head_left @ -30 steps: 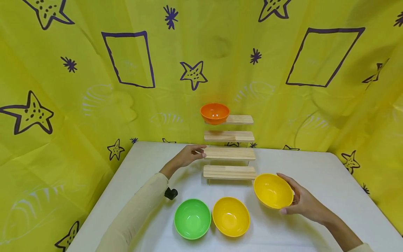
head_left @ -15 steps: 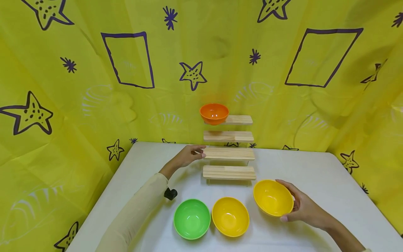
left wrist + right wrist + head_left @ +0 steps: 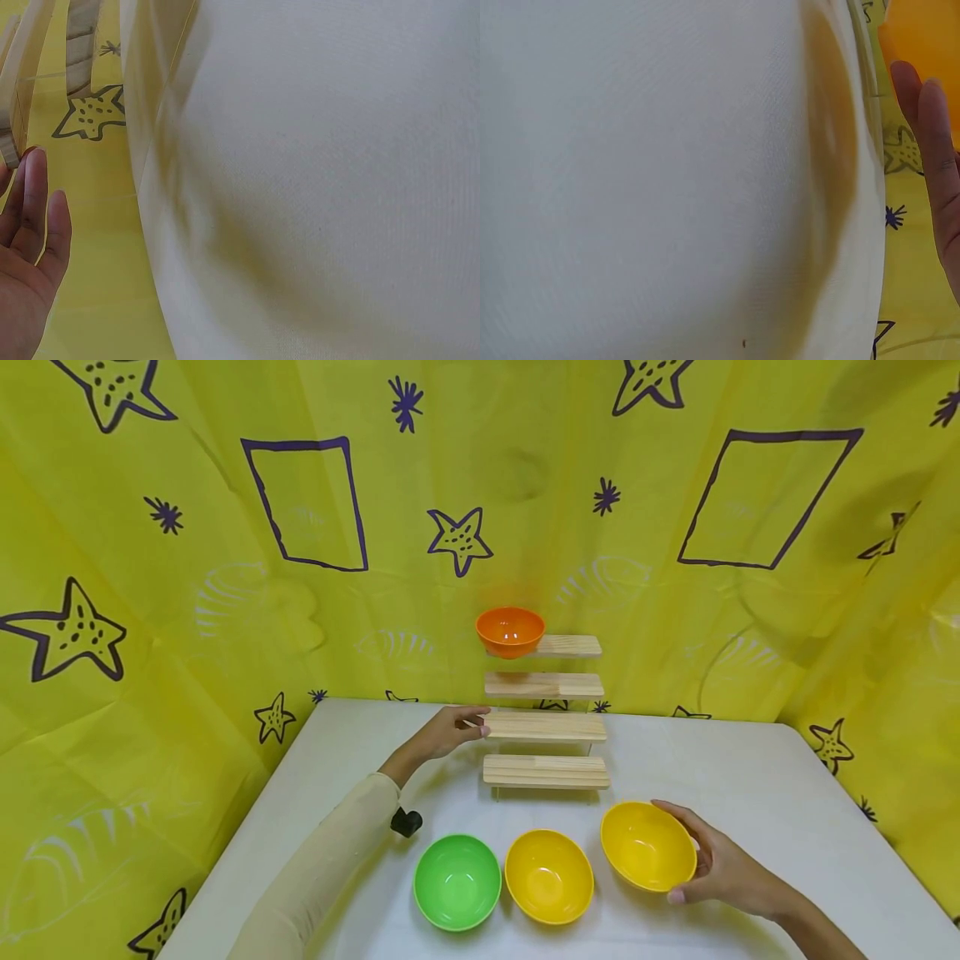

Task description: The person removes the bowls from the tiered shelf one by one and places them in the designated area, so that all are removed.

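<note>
My right hand (image 3: 731, 868) holds a yellow bowl (image 3: 648, 847) by its right side, thumb at the near rim and fingers around the outside. The bowl is tilted a little, right of a second yellow bowl (image 3: 549, 877). In the right wrist view, fingers (image 3: 934, 124) lie along the outside of the held bowl (image 3: 922, 37). My left hand (image 3: 446, 731) pinches the left end of a step of a wooden tiered stand (image 3: 546, 727). In the left wrist view, fingertips meet the end of a plank (image 3: 15, 112).
A green bowl (image 3: 457, 882) stands left of the second yellow bowl. An orange bowl (image 3: 511, 631) sits on the stand's top step, at its left. A small black object (image 3: 407, 822) shows beside the left sleeve. Yellow patterned cloth (image 3: 420, 468) hangs behind the white table (image 3: 712, 760).
My right hand has moved toward me with the yellow bowl, down in the head view, level with the other two front bowls. The left hand stays at the stand.
</note>
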{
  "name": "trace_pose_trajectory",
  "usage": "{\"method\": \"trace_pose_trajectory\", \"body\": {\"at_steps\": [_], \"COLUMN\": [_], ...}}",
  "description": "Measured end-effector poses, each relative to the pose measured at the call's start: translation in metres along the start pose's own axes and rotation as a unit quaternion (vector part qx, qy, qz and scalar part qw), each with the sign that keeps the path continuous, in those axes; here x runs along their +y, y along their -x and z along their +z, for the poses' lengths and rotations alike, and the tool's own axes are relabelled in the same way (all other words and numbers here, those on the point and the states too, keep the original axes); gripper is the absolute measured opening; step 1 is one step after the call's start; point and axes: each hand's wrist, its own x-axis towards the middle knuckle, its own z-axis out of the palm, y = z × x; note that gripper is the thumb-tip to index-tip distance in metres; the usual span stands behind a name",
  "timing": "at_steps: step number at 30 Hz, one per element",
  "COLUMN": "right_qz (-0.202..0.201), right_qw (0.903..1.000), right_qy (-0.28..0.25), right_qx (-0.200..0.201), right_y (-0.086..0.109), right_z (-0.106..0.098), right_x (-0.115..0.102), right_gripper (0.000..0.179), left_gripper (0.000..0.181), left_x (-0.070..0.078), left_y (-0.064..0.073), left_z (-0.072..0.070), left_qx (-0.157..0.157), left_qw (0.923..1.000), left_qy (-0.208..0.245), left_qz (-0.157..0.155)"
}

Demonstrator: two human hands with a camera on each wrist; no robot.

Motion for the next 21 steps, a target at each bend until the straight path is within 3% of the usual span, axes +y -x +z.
{"method": "trace_pose_trajectory", "body": {"at_steps": [14,21], "right_qz": [0.044,0.063], "right_qw": [0.9951,0.9934], "right_qy": [-0.050,-0.049], "right_qx": [-0.072,-0.082], "right_y": [-0.0010,-0.0008], "right_z": [0.0058,0.0091], "right_x": [0.0099,0.0105], "right_gripper": [0.101,0.103], "left_gripper": [0.050,0.050], "left_x": [-0.0001,-0.0016], "left_y": [0.0001,-0.0011], "left_z": [-0.0001,-0.0005], "left_qx": [-0.002,-0.003], "left_qw": [1.0000,1.0000], "left_qy": [-0.003,-0.002], "left_qz": [0.003,0.005]}}
